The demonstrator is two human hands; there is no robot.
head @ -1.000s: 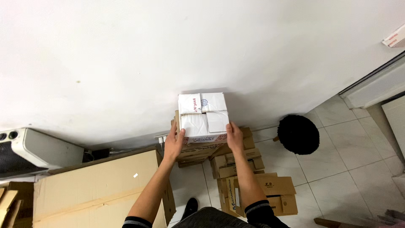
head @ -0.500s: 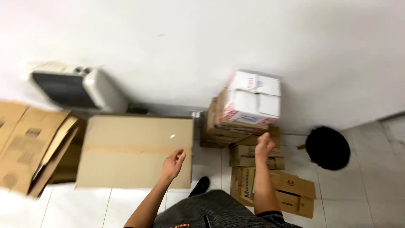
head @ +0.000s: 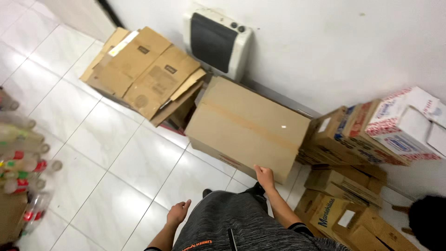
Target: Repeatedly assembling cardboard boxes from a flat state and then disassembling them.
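Right hand [head: 265,176]: is being rested on the near bottom edge of the big box [head: 248,128]; the fingers are being laid flat against it, not closed round anything.
Left hand [head: 179,214]: is being held free beside the thigh, well short of the box; the fingers are loosely curled and nothing is being gripped.
Big box: is lying sealed on the floor tiles [head: 116,162], directly beyond the right hand and up and to the right of the left; a tape strip is running along its top.
Progress: only one hand is being applied to the box and it is not being lifted; by the look of things, contact alone is being made, and a two-handed hold is not yet in place.
Right of the grip: a stack of smaller cartons [head: 346,139] is being topped by a white box [head: 409,125].
Beyond the left hand: flattened cardboard [head: 144,69] is leaning by a white heater [head: 216,39] on the wall.
Far left: plastic bottles [head: 21,162] are lying in a cluster.
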